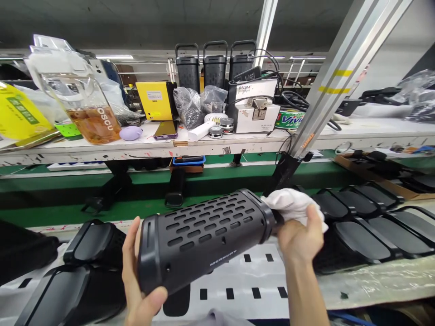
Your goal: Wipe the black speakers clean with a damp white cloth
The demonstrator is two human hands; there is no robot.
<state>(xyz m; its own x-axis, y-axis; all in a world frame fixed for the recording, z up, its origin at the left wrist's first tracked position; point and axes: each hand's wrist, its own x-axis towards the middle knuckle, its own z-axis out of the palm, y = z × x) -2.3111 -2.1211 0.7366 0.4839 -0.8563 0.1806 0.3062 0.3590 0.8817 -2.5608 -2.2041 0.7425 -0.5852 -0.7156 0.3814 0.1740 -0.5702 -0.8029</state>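
Note:
A black slotted speaker [204, 237] lies on its side in the air over the bench, tilted up toward the right. My left hand [137, 290] grips its near end, thumb under and fingers behind the casing. My right hand [301, 233] is closed on a white cloth [290, 203] pressed against the speaker's far end. More black speakers [356, 226] lie in a row at the right, and others [84, 267] lie at the left.
A white shelf [210, 145] behind holds a liquid-filled plastic jug [86, 108], a yellow box [156, 99], bagged parts, a white machine [256, 108] and three upright black speakers [214, 63]. A slanted aluminium post [340, 72] rises at right. Green conveyor belt [217, 181] runs between.

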